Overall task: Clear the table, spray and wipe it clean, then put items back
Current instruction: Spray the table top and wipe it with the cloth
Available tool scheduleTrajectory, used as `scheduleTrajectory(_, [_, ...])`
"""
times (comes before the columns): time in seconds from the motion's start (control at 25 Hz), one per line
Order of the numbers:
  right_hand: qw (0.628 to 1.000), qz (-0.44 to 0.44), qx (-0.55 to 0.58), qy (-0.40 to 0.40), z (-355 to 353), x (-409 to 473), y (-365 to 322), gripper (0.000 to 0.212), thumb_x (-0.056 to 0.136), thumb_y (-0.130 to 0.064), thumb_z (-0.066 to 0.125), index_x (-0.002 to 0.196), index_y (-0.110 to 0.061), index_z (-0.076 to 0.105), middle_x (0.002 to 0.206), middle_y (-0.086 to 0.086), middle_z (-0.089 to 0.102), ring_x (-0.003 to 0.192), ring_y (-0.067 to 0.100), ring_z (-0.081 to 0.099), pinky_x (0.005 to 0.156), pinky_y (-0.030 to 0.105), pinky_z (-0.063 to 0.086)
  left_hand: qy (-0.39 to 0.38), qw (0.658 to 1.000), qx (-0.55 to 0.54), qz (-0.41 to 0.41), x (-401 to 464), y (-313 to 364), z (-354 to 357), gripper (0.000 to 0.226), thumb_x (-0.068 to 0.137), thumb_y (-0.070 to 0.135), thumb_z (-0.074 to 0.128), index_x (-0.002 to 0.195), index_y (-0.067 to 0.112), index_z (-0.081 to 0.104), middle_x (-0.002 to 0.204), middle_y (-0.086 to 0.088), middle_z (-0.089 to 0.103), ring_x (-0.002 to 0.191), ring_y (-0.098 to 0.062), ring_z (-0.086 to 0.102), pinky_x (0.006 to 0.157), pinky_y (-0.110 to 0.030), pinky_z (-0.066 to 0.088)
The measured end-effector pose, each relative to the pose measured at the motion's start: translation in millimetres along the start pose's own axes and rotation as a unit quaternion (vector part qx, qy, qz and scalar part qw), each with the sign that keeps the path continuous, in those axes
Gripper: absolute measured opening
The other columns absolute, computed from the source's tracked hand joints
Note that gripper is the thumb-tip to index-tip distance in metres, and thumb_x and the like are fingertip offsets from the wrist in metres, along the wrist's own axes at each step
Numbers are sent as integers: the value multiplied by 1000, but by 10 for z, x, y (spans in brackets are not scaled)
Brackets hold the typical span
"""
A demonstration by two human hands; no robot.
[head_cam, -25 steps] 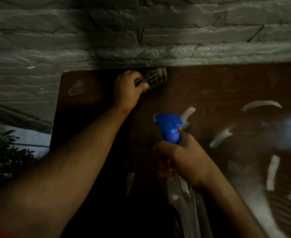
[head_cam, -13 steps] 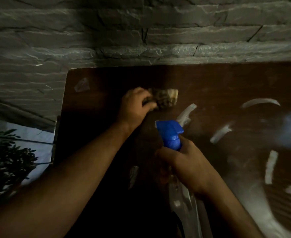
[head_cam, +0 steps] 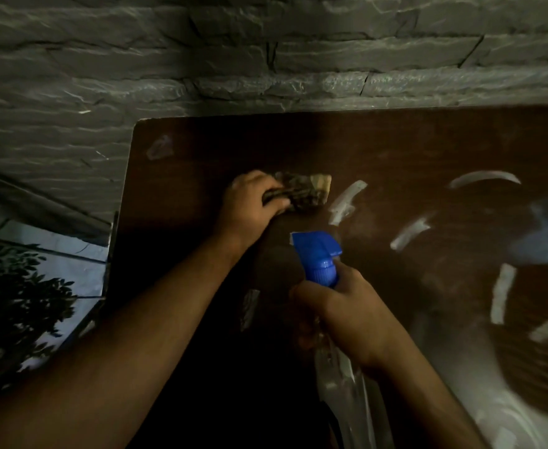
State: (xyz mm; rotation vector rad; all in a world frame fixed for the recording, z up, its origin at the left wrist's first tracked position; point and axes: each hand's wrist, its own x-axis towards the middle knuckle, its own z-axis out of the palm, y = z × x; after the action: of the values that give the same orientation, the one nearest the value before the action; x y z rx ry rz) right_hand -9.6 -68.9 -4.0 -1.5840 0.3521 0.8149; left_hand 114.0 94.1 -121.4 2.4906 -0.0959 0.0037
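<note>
A dark brown table (head_cam: 395, 150) fills the right and centre of the dim view. My left hand (head_cam: 250, 202) grips a crumpled, dark patterned cloth (head_cam: 305, 189) and presses it on the tabletop, left of centre. My right hand (head_cam: 347, 312) holds a clear spray bottle (head_cam: 344, 384) by its neck, nearer to me. The bottle's blue trigger head (head_cam: 318, 254) points up and to the left, just below the cloth. Pale curved streaks (head_cam: 345, 202) lie on the wood to the right of the cloth.
A grey stone wall (head_cam: 266, 59) runs along the table's far edge. The table's left edge (head_cam: 123, 202) drops to a pale floor (head_cam: 65, 251), where dark plant leaves (head_cam: 17, 306) stand. A bluish glare (head_cam: 544, 234) lies on the table at the far right.
My left hand has drawn the cloth from the table's far edge toward me, then held near the middle. The right hand and spray bottle have hardly moved.
</note>
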Motion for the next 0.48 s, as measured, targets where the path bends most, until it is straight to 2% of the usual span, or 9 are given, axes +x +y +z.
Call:
scheduleTrajectory(0.08, [1000,3,-17,7,-9,-70,49,18,84,-17,65,101,-14,58,65,9,66,56,27,62,62,43,55,18,1000,-4,9,-208,-112,-103,20,81,28,71,93,13,68,97,-2,61,92,-19,57,78,-33,45])
scheduleTrajectory(0.16, [1000,6,-20,2,-24,-144,94,24,80,-21,67,102,-16,57,64,8,66,56,28,62,64,47,56,60,998,14,-25,5,-120,-142,21,82,30,71,95,13,67,97,-2,61,91,-18,58,75,-30,44])
scheduleTrajectory(0.28, [1000,-2,-13,24,-82,-230,167,20,83,-15,65,102,-18,58,66,6,66,56,25,62,61,43,55,76,993,35,-80,292,75,-21,27,83,31,70,102,12,66,106,-5,61,96,-20,58,75,-26,41])
scheduleTrajectory(0.32, [1000,-2,-8,26,-101,-261,182,19,84,-13,64,102,-19,59,66,6,66,57,24,62,62,42,55,60,995,26,-70,199,163,34,28,82,31,71,102,11,67,106,-6,61,97,-20,58,76,-26,41])
scheduleTrajectory(0.44, [1000,12,7,3,-126,-345,179,22,84,-14,65,104,-19,60,67,5,68,58,23,64,62,41,55,-44,998,-6,40,-644,168,54,24,79,30,71,96,12,70,100,-4,63,93,-21,57,81,-31,44])
scheduleTrajectory(0.48, [1000,19,13,-5,-142,-368,181,22,84,-14,65,105,-20,60,66,3,68,57,22,64,60,39,56,-50,997,-10,58,-903,64,-34,26,78,33,69,94,13,71,98,-3,64,93,-20,58,82,-32,45])
